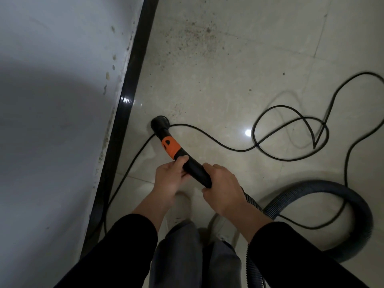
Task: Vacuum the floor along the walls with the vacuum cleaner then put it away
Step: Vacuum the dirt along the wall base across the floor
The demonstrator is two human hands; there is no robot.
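At left, baseboard point(133, 80) runs near to far. nozzle point(160, 123) on floor point(228, 90) just beside it, far-left of hands. Nearer nozzle: left hand point(170, 181); right hand point(222, 190) behind. Both grips curled round wand point(195, 169), axis slanting far-left. Farther along baseboard: dust patch point(193, 36).

A pale wall point(52, 100), chipped low down, meets a glossy black baseboard point(128, 84). The cream tiled floor point(259, 55) carries dark dirt specks point(193, 32) and a bright light glint point(248, 133).
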